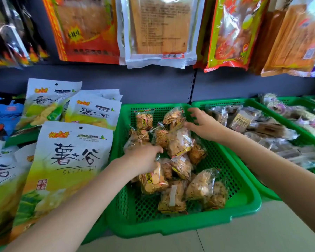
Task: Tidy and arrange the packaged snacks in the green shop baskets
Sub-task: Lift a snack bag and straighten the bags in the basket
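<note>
Many cracker packets [178,144] fill the green basket [189,222]; left hand [144,157] and right hand [202,124], grip wide, touch them.

Near basket [225,218]: green moulded plastic, perforated mesh walls, smooth slightly shiny rim. Cracker packets [178,142] inside: clear crinkled plastic film, glossy, catching light. Large pouches [69,160] to the left: smooth printed plastic, satin sheen. Hanging bags [158,31] on the far side: glossy film, partly transparent. Back panel [153,84]: matt grey, looks like painted metal.

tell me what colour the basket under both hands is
Bright green basket, seen best in the head view.
</note>
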